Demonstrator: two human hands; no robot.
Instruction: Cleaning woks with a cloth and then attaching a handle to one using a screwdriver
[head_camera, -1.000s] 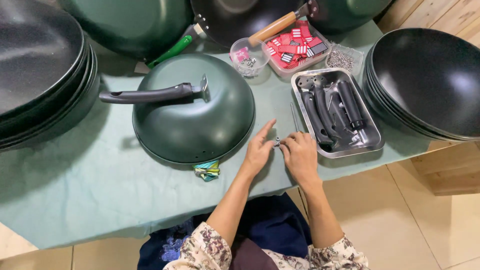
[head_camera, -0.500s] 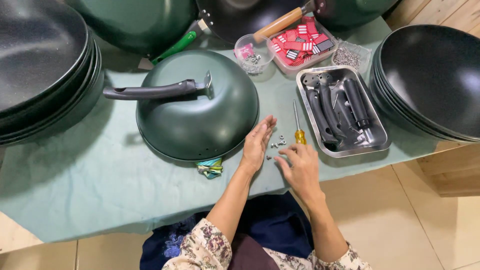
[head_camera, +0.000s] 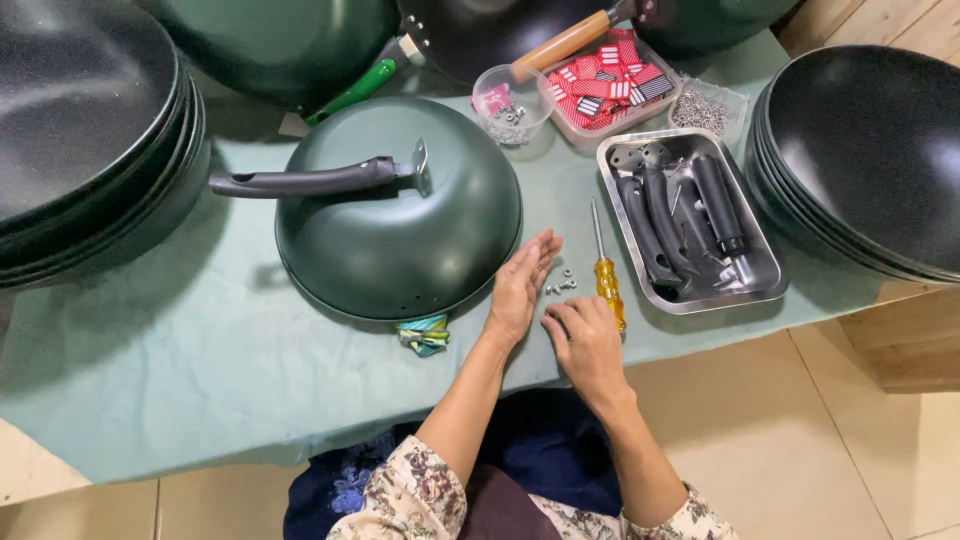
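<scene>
- Left hand (head_camera: 518, 285): flat, open, fingers together and extended, edge-on to the table, lying just beside the rim of the upturned green wok (head_camera: 400, 215). Holds nothing.
- Right hand (head_camera: 587, 343): curled loosely, knuckles up, fingertips bent down to the cloth. Can't tell if anything is pinched under them.
- Small screws and nuts (head_camera: 561, 284): loose cluster on the green tablecloth (head_camera: 200, 370), between the left fingertips and the screwdriver, just ahead of the right hand.
- Screwdriver (head_camera: 604, 266): yellow handle, thin shaft pointing away from the person, lying on the cloth; handle end is just beside the right hand's knuckles.
- Wok sits dome-up, black handle (head_camera: 310, 180) bolted on via a metal bracket, pointing left.
- Folded rag (head_camera: 425, 335) near the wok's front edge.
- Steel tray (head_camera: 762, 290) to the right holds more black handles (head_camera: 690, 215).
- Behind: clear cup (head_camera: 508, 103) of small hardware, container of red tags (head_camera: 610, 85), bag of metal fittings (head_camera: 700, 108).
- Stacks of black pans at the left (head_camera: 85, 150) and right (head_camera: 870, 160) edges.
</scene>
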